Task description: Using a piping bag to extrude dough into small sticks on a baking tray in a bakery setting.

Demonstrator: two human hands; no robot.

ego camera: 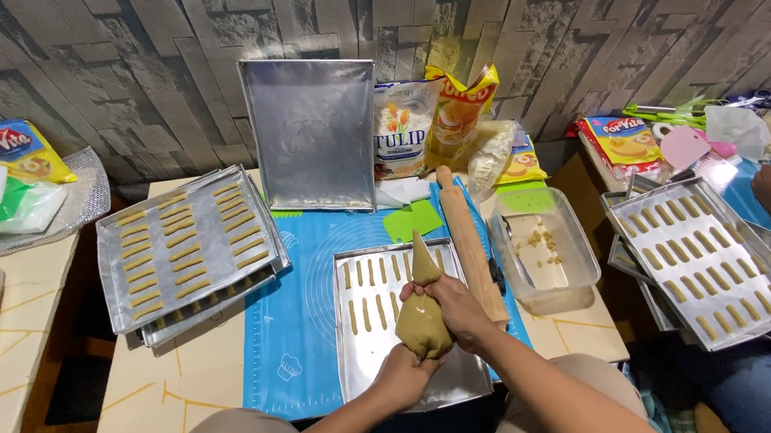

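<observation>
Left hand (pixel 403 378): we see it clenched under the piping bag (pixel 422 311).
Right hand (pixel 454 304): wrapped round the bag's middle.
Risk: uneven squeeze may smear dough strips (pixel 371 299) on the baking tray (pixel 469 385).

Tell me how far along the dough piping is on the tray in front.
Done: the stacked trays on the left are full of dough strips. In hand: left hand and right hand hold the piping bag over the front tray, two rows piped. Left: its near half is bare.

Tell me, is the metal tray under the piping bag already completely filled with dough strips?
No, the tray under the piping bag has dough strips only on its far part.
</observation>
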